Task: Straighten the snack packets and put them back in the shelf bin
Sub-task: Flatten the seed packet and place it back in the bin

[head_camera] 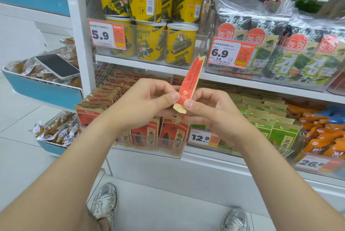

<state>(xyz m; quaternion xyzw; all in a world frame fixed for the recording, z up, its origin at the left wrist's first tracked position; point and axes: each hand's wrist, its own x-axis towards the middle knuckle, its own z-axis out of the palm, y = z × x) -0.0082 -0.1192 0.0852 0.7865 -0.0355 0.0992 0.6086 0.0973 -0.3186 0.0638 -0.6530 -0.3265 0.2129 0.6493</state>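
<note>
A red and tan snack packet (191,78) is held edge-on in front of the shelf, tilted up to the right. My left hand (141,100) pinches its lower part from the left. From the right, my right hand (209,109) pinches its bottom end. Below them stands the clear shelf bin (155,146) with several red and tan packets (169,133) of the same kind upright in rows.
Green packets (276,128) fill the bin to the right, orange packets (321,137) farther right. Yellow tubs (149,40) and seaweed packs (298,53) stand on the shelf above. A phone (57,65) lies on a blue side rack (43,89) of wrapped snacks. My shoes (104,202) are on the floor.
</note>
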